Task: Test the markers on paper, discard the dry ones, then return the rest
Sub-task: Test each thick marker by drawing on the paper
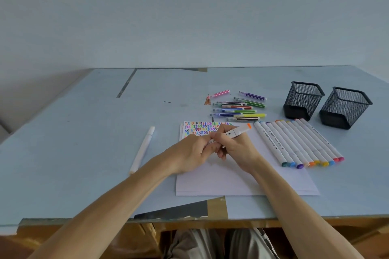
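White orange-capped marker tilted above scribbled paper

Table top: matt pale-blue sheet, smooth, scuffed; torn patches at near edge expose brown board. Paper: matt white, thin stacked sheets. Two pen cups near far right corner: black wire mesh, metal, solid matt bases. White markers: smooth plastic, slight sheen. Small markers: glossy striped plastic barrels.
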